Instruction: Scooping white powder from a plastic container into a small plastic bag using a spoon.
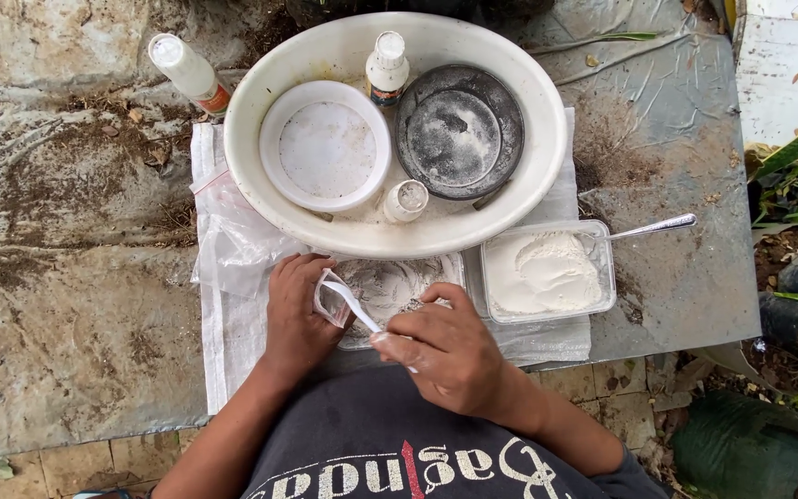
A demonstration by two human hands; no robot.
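Note:
My right hand (445,356) grips a white plastic spoon (351,302) by its handle, the bowl of the spoon pointing up and left. My left hand (296,314) touches the spoon's bowl end with thumb and fingers, resting beside a clear square container (394,282) smeared with white paste. Both hands lie over a white woven sack cloth (223,314) at the near edge of the table.
A big white oval basin (528,102) holds a white round bowl (325,148), a dark powdery pan (459,129) and two small bottles (387,66). A clear tub of white powder (544,271) has a metal spoon (653,225) in it. Another bottle (188,72) lies far left.

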